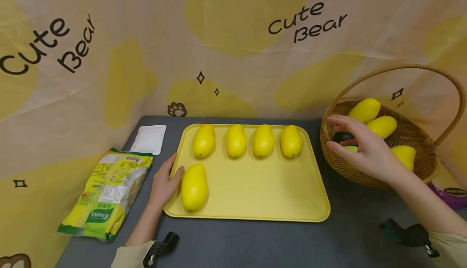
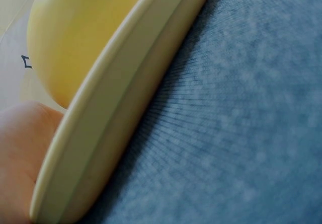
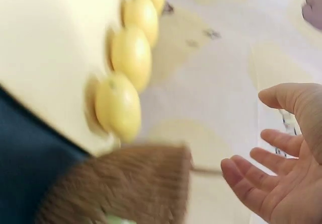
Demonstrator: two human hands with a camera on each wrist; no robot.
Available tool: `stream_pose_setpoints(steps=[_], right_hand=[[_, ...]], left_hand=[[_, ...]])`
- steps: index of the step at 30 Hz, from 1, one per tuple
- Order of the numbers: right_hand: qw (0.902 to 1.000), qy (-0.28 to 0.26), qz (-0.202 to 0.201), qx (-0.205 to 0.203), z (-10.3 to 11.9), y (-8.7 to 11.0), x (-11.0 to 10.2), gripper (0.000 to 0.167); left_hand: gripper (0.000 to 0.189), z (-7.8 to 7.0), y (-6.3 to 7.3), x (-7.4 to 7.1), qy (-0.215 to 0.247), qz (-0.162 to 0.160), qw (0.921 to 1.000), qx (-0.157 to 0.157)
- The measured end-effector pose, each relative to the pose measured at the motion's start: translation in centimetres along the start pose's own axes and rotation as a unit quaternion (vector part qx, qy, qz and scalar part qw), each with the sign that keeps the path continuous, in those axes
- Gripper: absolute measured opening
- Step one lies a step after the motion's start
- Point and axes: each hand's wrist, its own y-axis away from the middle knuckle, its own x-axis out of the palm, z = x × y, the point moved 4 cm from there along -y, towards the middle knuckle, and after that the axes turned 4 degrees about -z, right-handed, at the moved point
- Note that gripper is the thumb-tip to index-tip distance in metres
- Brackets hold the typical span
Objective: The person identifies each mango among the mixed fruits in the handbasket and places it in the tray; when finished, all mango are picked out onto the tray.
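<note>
My left hand (image 1: 165,183) holds the left rim of a yellow tray (image 1: 262,195), the thumb on the inner side beside a large yellow mango (image 1: 195,187). In the left wrist view the tray's side wall (image 2: 108,103) hides part of that hand. Several more mangoes (image 1: 236,140) stand in a row along the tray's back. My right hand (image 1: 372,150) is over the wicker basket (image 1: 350,174), fingers spread and nothing between them. Inside the basket lie yellow mangoes (image 1: 382,127), a dark rounded item (image 1: 342,136) and something light green (image 1: 351,149), partly hidden by the hand.
Left of the tray lie a yellow-green Knorr bag (image 1: 109,195) and a white packet (image 1: 148,139). The basket's tall handle (image 1: 405,66) arches above it. A purple item (image 1: 446,197) sits beside the basket. A printed cloth wall (image 1: 233,37) borders the grey tabletop (image 1: 240,243).
</note>
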Motion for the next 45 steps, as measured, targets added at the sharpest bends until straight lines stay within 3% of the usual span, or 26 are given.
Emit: stream_pose_setpoints(steps=[4,8,16,23,30,34,39,45], right_hand=[[0.9932,0.002,0.044,0.108,-3.1,-0.7,-2.1,0.061],[0.9796,0.017,0.091,0.178,-6.4,-1.0,-3.4,0.067],[0.9560,0.048,0.187,0.221,-11.4,-1.2,-5.1,0.079],[0.9389,0.095,0.220,0.247,-13.8,-1.3,-5.6,0.093],[0.9220,0.086,0.247,0.285,-15.6,-1.3,-5.6,0.105],[0.9206,0.074,0.254,0.288,-16.1,-1.2,-5.3,0.107],[0.9305,0.088,0.242,0.261,-16.6,-1.3,-4.9,0.104],[0.9427,0.054,0.210,0.254,-17.1,-1.3,-4.5,0.105]], left_hand=[[0.059,0.2,0.0,0.0,-0.002,-0.002,1.0000,-0.002],[0.060,0.3,0.0,-0.1,-0.004,-0.001,1.0000,-0.002],[0.060,0.4,-0.1,0.1,-0.003,0.002,1.0000,-0.003],[0.060,0.3,0.0,0.1,-0.001,0.001,1.0000,0.003],[0.059,0.1,0.0,0.1,-0.002,-0.009,0.9998,0.015],[0.060,0.0,0.0,0.1,-0.002,-0.007,0.9999,0.014],[0.060,0.1,0.0,0.1,-0.002,-0.004,1.0000,0.007],[0.059,0.1,0.0,0.0,-0.003,-0.005,1.0000,0.003]])
